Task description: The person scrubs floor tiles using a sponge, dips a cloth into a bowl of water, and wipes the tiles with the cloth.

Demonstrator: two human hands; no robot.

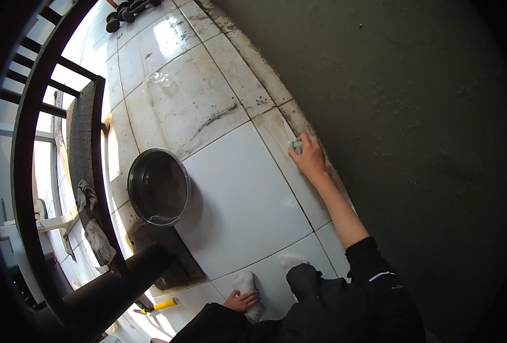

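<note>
My right hand (309, 157) reaches far forward over the narrow tiles along the floor's edge. Its fingers are closed round a small pale-green wad (295, 147); I cannot tell whether it is cloth or sponge. Near my body, my left hand (242, 300) lies across a foot in a white sock (244, 280), fingers loosely bent over it. A second white sock (292, 260) shows to the right. One large white tile (239, 200) ahead of my feet looks cleaner than the stained tiles (179, 97) beyond it. Left of it stands a round metal basin (161, 187) holding dark water.
A dark metal frame (85, 137) rises at left, with grey rags (99, 241) on it. A yellow-handled tool (165, 303) lies by its base. Several dumbbells (126, 12) sit at the far end. Dull grey-green ground (413, 143) borders the tiles at right.
</note>
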